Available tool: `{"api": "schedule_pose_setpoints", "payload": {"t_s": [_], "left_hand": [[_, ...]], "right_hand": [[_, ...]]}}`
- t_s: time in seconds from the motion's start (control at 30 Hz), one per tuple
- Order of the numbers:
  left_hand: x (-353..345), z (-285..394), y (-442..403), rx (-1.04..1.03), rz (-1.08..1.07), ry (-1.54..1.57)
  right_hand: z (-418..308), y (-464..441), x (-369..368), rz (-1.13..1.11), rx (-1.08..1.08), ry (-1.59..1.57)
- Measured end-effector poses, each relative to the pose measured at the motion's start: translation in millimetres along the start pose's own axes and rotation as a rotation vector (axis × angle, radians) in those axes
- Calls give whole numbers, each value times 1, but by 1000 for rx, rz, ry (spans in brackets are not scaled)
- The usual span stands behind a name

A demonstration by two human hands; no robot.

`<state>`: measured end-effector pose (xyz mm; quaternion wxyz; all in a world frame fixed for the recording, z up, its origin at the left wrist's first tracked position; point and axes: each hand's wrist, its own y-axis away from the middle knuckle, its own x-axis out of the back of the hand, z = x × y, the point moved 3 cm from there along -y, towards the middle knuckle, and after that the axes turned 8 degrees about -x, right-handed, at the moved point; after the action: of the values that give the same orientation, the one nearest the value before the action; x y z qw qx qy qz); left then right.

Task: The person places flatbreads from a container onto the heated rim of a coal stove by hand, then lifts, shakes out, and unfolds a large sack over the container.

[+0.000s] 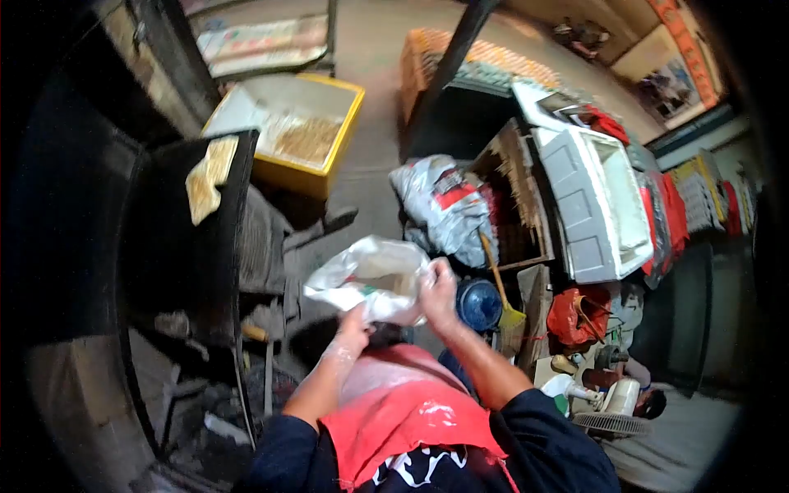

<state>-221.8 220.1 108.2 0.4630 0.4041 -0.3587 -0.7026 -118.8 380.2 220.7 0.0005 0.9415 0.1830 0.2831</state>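
A white plastic sack (393, 308) hangs between my two hands, its mouth open upward. My left hand (353, 331) is closed on the near left part of its rim. On the right side of the rim, my right hand (438, 289) grips the bunched plastic. Something pale shows inside the sack, too blurred to name. Just beyond it lies a grey plastic bag (444, 201) with red in it. Two flat, pale brown pieces (205, 181) rest on the black surface at the left.
A yellow-edged bin (349, 123) holds crumbly pale matter. To the right are a white foam box (583, 205), a blue water bottle (478, 304), a red bag (578, 316) and a fan (612, 423). Another person (645, 386) is at the lower right.
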Motion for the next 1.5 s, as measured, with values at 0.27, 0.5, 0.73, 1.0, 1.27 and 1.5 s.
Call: {"api": "schedule_pose_setpoints", "payload": {"t_s": [0.27,0.5,0.73,1.0,1.27,1.5], "left_hand": [[83,-17,36,-228,-61,-484],[-14,83,69,-1264,171,-1319],[-39,76,30,-982,-214,-1076],[3,115,-15,-838,-201,-1248],[11,37,42,-246,-404,-213],[30,8,90,-250,-534,-533]], "right_hand": [[-35,-39,64,-386,-270,-460],[-60,-2,75,-652,-358,-672],[-36,-16,104,-584,-54,-106],[50,-32,101,-155,-172,-58],[91,1,65,-298,-182,64],[94,2,108,-166,-242,60]]}}
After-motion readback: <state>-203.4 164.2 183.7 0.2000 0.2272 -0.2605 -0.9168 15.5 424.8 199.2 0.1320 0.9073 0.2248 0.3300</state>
